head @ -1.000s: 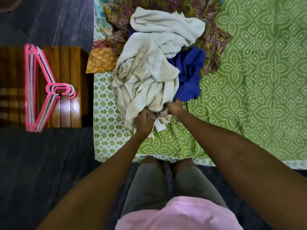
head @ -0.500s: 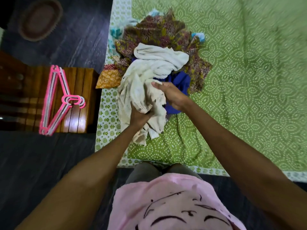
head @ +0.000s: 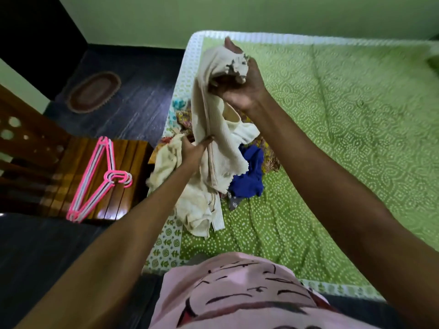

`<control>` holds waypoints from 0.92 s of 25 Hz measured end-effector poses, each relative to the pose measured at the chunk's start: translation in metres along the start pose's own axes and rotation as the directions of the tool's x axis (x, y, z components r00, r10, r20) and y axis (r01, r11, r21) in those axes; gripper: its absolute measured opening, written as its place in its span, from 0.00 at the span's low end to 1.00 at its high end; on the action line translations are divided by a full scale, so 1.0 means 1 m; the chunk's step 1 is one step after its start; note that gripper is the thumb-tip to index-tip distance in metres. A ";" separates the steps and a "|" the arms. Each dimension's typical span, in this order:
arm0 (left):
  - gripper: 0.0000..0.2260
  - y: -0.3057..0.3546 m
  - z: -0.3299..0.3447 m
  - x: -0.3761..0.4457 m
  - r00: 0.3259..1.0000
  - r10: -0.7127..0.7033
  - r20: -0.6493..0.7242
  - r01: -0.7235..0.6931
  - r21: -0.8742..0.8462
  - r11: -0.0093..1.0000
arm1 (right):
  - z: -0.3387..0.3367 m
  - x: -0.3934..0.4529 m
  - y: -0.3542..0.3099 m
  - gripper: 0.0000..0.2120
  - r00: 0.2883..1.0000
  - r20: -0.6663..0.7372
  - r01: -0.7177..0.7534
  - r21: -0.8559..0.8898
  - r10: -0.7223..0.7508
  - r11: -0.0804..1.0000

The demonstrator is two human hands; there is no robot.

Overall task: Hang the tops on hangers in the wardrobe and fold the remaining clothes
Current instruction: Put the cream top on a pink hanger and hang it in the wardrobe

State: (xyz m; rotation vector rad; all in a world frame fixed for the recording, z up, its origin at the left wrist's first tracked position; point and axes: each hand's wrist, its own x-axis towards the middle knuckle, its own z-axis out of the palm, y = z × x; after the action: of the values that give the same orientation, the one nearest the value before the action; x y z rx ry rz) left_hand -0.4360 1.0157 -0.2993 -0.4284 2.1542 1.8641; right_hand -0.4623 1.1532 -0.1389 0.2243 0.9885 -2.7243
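Cream ribbed knit garment (head: pixel 215 129), held up off the bed and hanging long between two hands. Right hand (head: pixel 240 89) is raised high, fingers curled round a bunched end of the cloth, apparently so the rest drops free and its shape can be read. Left hand (head: pixel 193 150) is lower, pinching the hanging length partway down, likely to steady it or feel for a seam or shoulder. The scalloped hem (head: pixel 237 173) dangles just above the pile.

Remaining heap on the green dotted bedspread (head: pixel 344 138), near its left edge:
- a second cream, stained-looking cloth (head: pixel 194 205), crumpled, lying under the left forearm
- a deep blue garment (head: pixel 249 176), partly hidden behind the raised knit
- brown-and-yellow patterned fabric (head: pixel 183 119), mostly covered

Cannot tell how many pieces the heap holds.

Stack of pink and white plastic hangers (head: pixel 99 176) lies flat on the slatted wooden chair seat (head: pixel 133 167) just beside the bed, within reach of the left hand, presumably staged there for the tops. No wardrobe in view.

Judgement: early in the task. Nothing folded or hung is visible. The knit is being sorted: top or not. If a top, the neck opening (head: pixel 229 115) needs finding before a hanger goes in; the bunching in the right hand hides much of that end.

Oval brown floor mat (head: pixel 93 91) on the dark floor, well apart from everything.
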 end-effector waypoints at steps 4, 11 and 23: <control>0.22 0.011 -0.009 0.001 0.999 0.032 0.018 -0.031 -0.045 0.999 | 0.013 -0.007 -0.015 0.11 1.000 0.011 -0.016 -0.061 0.017 0.998; 0.19 0.058 -0.014 -0.011 0.707 0.706 -0.049 -0.673 0.262 0.692 | 0.030 0.003 -0.023 0.17 0.995 -0.099 -0.028 -0.111 0.017 0.993; 0.22 0.062 -0.021 -0.002 0.917 -0.153 0.368 0.247 -0.223 0.943 | -0.072 0.009 0.059 0.09 0.795 -0.547 -0.217 -0.660 -0.262 0.719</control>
State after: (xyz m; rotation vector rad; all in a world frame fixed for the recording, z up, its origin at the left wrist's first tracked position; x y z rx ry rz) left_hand -0.4579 1.0029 -0.2388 -0.3295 1.5788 1.9455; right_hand -0.4503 1.1545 -0.2317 0.9862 2.1252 -2.0611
